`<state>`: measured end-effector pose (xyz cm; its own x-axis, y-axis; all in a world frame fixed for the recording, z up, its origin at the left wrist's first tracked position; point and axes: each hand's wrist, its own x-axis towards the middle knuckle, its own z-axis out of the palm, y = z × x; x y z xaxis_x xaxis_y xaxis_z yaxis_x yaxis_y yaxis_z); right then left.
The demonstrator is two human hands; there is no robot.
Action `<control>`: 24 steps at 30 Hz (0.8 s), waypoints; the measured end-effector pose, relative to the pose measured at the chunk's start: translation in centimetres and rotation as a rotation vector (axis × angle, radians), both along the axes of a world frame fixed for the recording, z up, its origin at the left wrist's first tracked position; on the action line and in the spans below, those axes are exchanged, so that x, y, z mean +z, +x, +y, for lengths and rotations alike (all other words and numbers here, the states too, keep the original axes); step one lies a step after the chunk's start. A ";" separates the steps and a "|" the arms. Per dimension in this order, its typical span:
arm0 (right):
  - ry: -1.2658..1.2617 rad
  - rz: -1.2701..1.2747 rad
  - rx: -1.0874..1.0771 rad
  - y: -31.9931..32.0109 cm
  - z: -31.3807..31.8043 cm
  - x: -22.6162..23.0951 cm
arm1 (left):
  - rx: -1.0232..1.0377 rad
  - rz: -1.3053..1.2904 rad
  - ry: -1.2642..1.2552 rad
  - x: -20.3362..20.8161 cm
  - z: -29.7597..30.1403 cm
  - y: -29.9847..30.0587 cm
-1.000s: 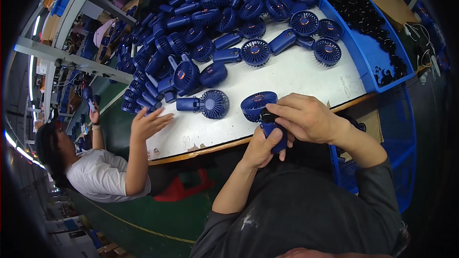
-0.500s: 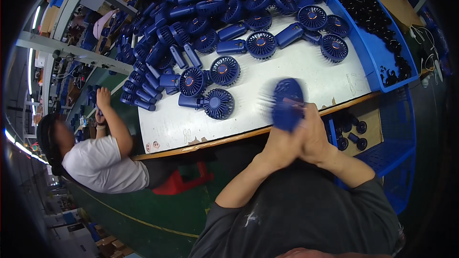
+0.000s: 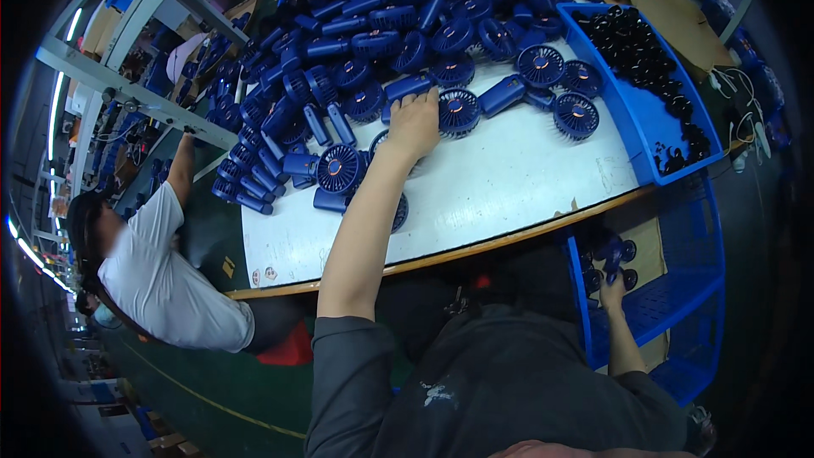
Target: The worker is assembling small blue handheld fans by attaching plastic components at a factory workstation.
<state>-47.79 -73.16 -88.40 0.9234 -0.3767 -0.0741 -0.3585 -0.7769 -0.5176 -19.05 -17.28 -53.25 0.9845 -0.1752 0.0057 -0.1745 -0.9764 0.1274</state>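
My left hand reaches across the white table, its fingers curled over the handle of a dark blue handheld fan. The fan's round grille shows to the right of the hand; most of the handle is covered. Low at the right, my right hand holds another blue handheld fan above a lined blue crate. Several fans lie in that crate. Around my left hand lie more loose fans, among them one with an orange-ringed centre.
A big heap of blue fans covers the table's far side. At its right end stands a blue tray of small black parts. Another person works at the left, near a metal frame. The table's wooden edge runs before me.
My hands were together, moving a blurred fan over the table. Now the left has gone out to a fan on the table, and the right is down at the crate with a fan.
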 end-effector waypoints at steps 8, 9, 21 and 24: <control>0.453 0.003 0.101 5.8 11.0 15.2 | -0.102 -0.253 -0.414 5.1 -1.6 -3.3; 0.653 -0.113 0.184 6.9 14.0 18.6 | -0.038 -0.143 -0.664 5.9 -2.8 -5.3; 0.395 -0.387 1.020 9.4 29.4 33.0 | 0.502 0.610 -2.126 -1.7 -11.6 -16.0; 0.228 -0.317 1.142 11.7 28.8 36.0 | 0.079 0.778 -2.361 -1.9 -10.6 -16.3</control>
<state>-36.08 -44.33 -52.35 0.7045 0.6612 0.2580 0.6438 -0.4423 -0.6244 -35.38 -27.87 -55.14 0.9076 -0.3934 -0.1466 0.4123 0.7688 0.4888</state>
